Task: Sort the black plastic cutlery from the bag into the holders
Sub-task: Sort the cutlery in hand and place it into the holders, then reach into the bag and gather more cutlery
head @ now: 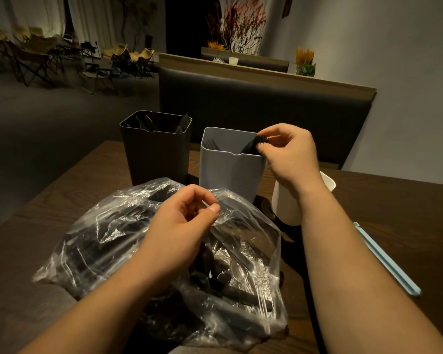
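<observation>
A clear plastic bag point(108, 226) full of black cutlery lies on the table in front of me. My left hand point(182, 221) pinches the bag's upper edge between thumb and fingers. My right hand point(289, 152) holds a black piece of cutlery point(251, 146), blurred, over the right rim of the grey holder point(228, 172), its lower end inside. Black forks stand in the grey holder. The dark holder point(154, 152) to its left has several black pieces in it. A white holder point(284, 203) stands at the right, partly hidden by my right forearm.
The wooden table point(384, 215) carries a light blue stick-like object point(386, 259) at the right. A dark padded bench back point(266, 106) rises behind the holders. Folding chairs stand far left across the floor.
</observation>
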`<move>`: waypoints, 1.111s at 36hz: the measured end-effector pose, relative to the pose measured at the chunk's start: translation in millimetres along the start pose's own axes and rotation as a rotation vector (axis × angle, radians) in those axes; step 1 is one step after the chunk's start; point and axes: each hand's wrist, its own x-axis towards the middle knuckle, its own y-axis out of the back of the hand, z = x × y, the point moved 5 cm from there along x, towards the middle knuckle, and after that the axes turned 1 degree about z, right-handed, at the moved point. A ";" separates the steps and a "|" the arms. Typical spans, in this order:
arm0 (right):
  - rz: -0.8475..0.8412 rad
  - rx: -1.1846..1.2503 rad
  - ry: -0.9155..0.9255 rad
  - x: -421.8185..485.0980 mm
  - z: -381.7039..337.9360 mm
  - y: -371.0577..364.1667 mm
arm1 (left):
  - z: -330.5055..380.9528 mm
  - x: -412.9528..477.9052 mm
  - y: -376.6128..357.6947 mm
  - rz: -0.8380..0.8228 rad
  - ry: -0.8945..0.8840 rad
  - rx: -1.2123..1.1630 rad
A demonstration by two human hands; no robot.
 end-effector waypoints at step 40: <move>-0.704 -0.367 -0.029 -139.8 3.8 -7.4 | 17.6 -13.2 -3.7 -0.411 -0.291 1.279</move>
